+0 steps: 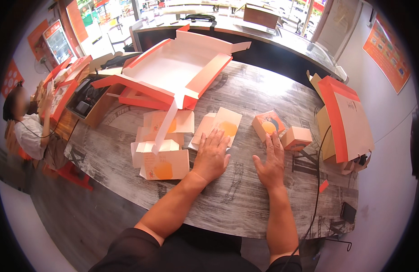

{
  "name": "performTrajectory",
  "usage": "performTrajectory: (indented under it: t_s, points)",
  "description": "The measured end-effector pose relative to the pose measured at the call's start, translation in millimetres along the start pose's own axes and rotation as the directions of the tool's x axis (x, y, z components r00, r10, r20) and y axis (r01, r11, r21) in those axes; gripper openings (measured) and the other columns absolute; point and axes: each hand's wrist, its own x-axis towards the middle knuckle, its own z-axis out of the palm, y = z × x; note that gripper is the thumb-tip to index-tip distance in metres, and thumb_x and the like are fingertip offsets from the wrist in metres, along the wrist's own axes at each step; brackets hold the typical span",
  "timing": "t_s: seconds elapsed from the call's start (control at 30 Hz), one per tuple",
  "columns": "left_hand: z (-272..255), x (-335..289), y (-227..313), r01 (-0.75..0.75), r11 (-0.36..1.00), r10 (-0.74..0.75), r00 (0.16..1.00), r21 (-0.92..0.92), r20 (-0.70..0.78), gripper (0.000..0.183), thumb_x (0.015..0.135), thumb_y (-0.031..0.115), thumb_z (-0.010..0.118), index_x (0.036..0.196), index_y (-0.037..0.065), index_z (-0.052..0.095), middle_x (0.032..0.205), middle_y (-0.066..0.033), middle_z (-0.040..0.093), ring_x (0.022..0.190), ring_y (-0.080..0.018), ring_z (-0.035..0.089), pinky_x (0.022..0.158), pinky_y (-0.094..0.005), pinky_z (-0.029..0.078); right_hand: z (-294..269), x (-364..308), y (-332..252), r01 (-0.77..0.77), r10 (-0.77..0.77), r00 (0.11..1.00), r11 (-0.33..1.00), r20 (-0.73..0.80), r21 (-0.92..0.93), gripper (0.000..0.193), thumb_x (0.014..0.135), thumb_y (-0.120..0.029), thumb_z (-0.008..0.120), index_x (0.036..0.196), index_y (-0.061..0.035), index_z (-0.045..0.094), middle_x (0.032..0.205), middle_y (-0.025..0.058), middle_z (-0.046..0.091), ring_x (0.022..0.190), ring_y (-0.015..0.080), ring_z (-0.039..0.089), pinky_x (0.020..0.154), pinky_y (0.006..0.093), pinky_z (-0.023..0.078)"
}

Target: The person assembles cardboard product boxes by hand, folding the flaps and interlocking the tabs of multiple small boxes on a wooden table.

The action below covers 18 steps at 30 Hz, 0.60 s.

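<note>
My left hand (212, 156) lies with fingers stretched out over the near part of a flattened cream and orange carton (226, 121). Just to its left, several unfolded carton blanks (166, 164) overlap on the table. My right hand (271, 159) rests with its fingers extended and thumb apart, its fingertips at the near side of a small folded box (267, 122) with an orange print. A second small box (297, 138), cream with a darker orange side, stands right of those fingers. Whether the right fingertips touch either box I cannot tell.
A large open red and white box (162, 63) fills the table's far left. At the right edge stands a red and cream carton (350, 122). A black cable (316, 199) crosses near a dark phone-like object (348, 212). Someone (30, 129) sits at far left.
</note>
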Motion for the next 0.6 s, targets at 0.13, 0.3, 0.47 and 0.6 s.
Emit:
performTrajectory:
  t_s: [0.13,0.3,0.47,0.6]
  points:
    - [-14.7,1.6,14.0,-0.050,0.998,0.047,0.996,-0.045,-0.075,0.058,0.085,0.021,0.076,0.137,0.004,0.058,0.149,-0.0182,0.049,0.147,-0.0371,0.037,0.123,-0.0564,0.023,6.8,1.8,3.7,-0.007,0.008,1.000,0.997,0.023,-0.074,0.079,0.081,-0.017,0.078,0.152,-0.0067,0.045,0.157,0.0161,0.042,0.146,0.0386,0.035,0.120,0.0467,0.031]
    - [-24.5,3.2,24.9,-0.256,0.928,0.198,0.955,-0.271,-0.222,0.058,0.082,0.015,0.078,0.135,0.002,0.058,0.147,-0.0180,0.051,0.140,-0.0384,0.045,0.117,-0.0505,0.037,2.5,1.0,5.6,-0.030,0.030,0.999,0.999,-0.045,0.013,0.071,0.080,-0.020,0.079,0.144,-0.0038,0.055,0.151,0.0165,0.047,0.144,0.0400,0.036,0.119,0.0483,0.032]
    - [-22.8,-1.4,37.6,-0.287,0.837,0.216,0.955,-0.465,-0.201,0.063,0.082,0.010,0.078,0.139,0.000,0.054,0.147,-0.0209,0.050,0.135,-0.0394,0.051,0.110,-0.0457,0.046,-3.2,5.9,-2.3,-0.004,-0.003,0.990,0.999,-0.139,-0.049,0.062,0.078,-0.021,0.083,0.133,-0.0026,0.062,0.143,0.0172,0.052,0.138,0.0383,0.042,0.117,0.0487,0.035]
    - [-14.0,-6.1,36.3,-0.182,0.798,0.149,0.983,-0.575,-0.104,0.070,0.084,0.010,0.078,0.146,0.000,0.047,0.150,-0.0222,0.046,0.137,-0.0376,0.050,0.106,-0.0430,0.051,-2.7,5.0,2.2,0.039,-0.047,0.992,0.997,-0.116,-0.071,0.060,0.078,-0.026,0.084,0.129,-0.0022,0.064,0.141,0.0178,0.054,0.136,0.0394,0.045,0.116,0.0502,0.035]
